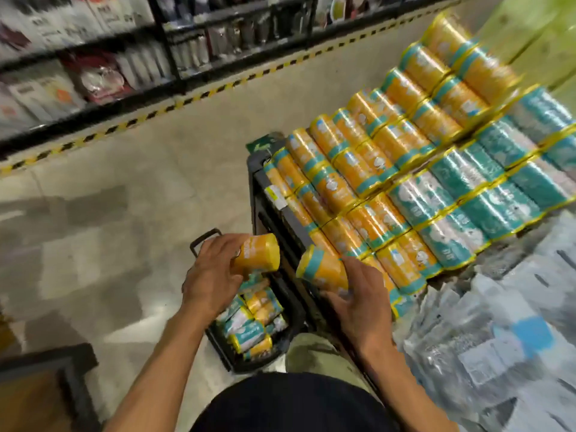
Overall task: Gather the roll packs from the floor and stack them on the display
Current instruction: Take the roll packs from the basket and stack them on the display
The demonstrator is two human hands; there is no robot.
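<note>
Two orange roll packs hang over a black basket on the floor, one in each hand. The print on their wrappers is too blurred to read. The left hand comes in back-up, fingers curled round the left pack, whose long axis runs left to right with its yellow end toward the display. The right hand wraps its fingers round the right pack, whose teal-banded end points left, near the other pack. Loose packs lie in the basket. Orange and teal rows lie flat on the display.
</note>
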